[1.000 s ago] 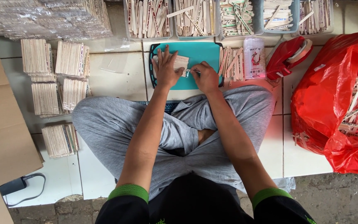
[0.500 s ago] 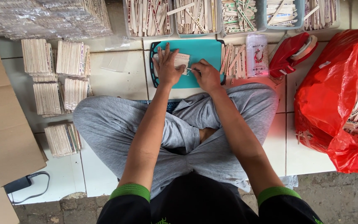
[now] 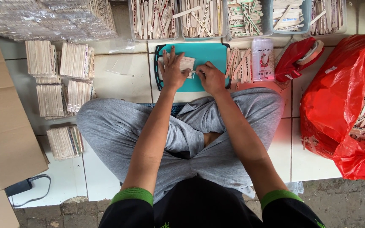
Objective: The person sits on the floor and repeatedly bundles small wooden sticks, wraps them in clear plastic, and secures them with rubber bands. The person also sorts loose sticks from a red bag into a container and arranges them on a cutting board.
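I sit cross-legged on a white tiled floor with a teal cutting board (image 3: 210, 52) in front of my knees. My left hand (image 3: 172, 69) presses flat, fingers spread, on a small bundle of wooden sticks (image 3: 186, 63) lying on the board. My right hand (image 3: 211, 77) is closed at the right end of that bundle, pinching something small that I cannot make out. A loose pile of wooden sticks (image 3: 239, 64) lies just right of the board.
Clear bins of wooden sticks (image 3: 199, 19) line the far edge. Wrapped stick bundles (image 3: 60, 80) lie at left beside cardboard boxes (image 3: 5, 122). A red tape dispenser (image 3: 297, 59), a small printed packet (image 3: 262, 59) and a red plastic bag of sticks (image 3: 347, 109) are at right.
Both hands stay on the bundle on the board. The right hand has shifted slightly along the bundle's end. The camera view has tilted a little.
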